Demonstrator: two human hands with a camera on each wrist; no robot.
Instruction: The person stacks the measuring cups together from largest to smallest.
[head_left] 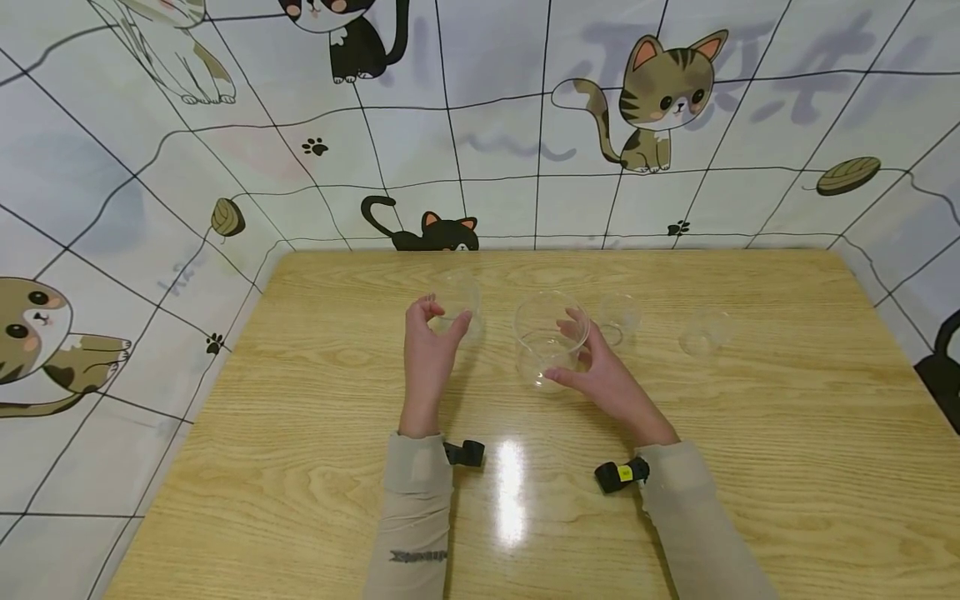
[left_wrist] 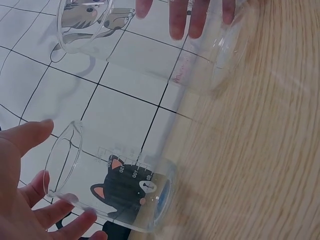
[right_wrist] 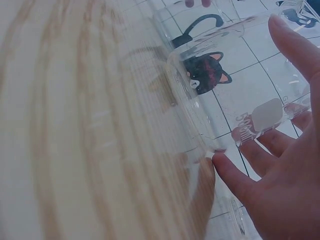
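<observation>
A clear glass beaker with printed graduations stands near the back of the table. My left hand is beside it, thumb and fingers spread around it. In the left wrist view the fingers lie along the side of this beaker, while the thumb stays apart from its rim. To the right, my right hand holds a larger clear beaker, thumb at the near side and fingers behind. Printed markings on the larger beaker show in front of those fingers in the right wrist view.
Right of the larger beaker stands a smaller clear glass vessel. Another small clear vessel is farther right. All rest on a wooden table, with a cat-printed backdrop along its back and sides.
</observation>
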